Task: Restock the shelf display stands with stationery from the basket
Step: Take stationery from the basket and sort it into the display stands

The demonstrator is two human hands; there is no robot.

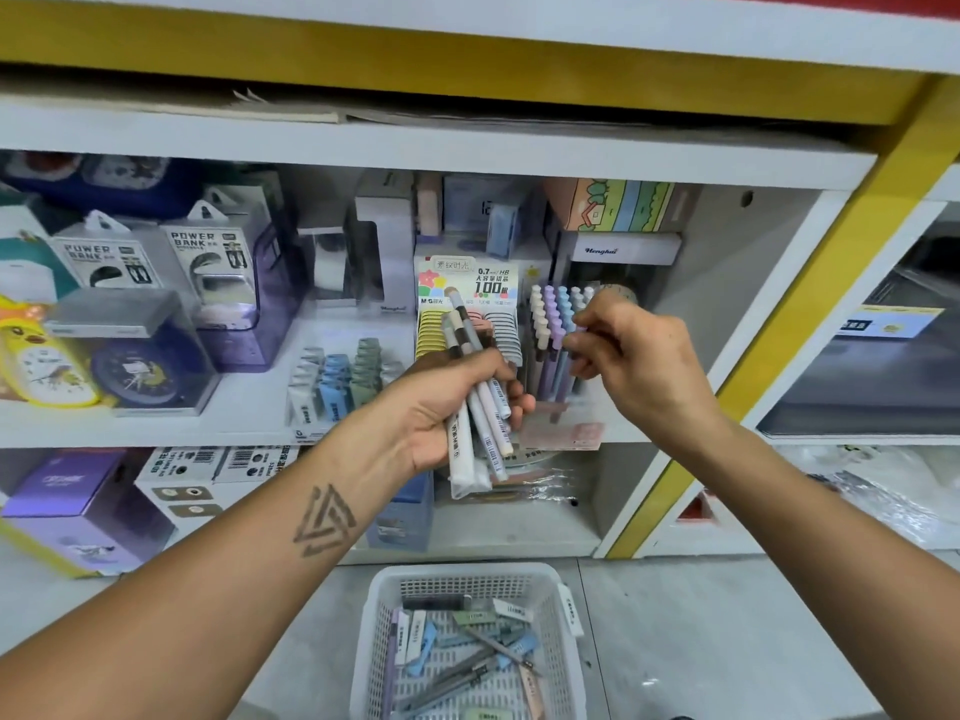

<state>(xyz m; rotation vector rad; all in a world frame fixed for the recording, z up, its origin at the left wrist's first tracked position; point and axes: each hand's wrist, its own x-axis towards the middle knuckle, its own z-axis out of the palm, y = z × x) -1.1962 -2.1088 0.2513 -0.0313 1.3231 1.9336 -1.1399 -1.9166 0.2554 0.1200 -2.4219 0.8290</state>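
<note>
Nearest, on the floor below the shelf's front edge, the white basket (540, 584) is seen, with loose pens and lead cases left in it.

Above it, a bundle of pastel pens (480, 402) is clenched in the left hand (447, 407), tips and caps fanned unevenly; a slack grip could let one slide out and drop.

Farther in, a pen appears to be pinched by the fingertips of the right hand (623, 350) at the pen display stand (550, 345) near the shelf's (249, 397) right end (the pen itself is barely seen). The upright rows of white, lilac and blue pens could be knocked askew by a careless push.
</note>
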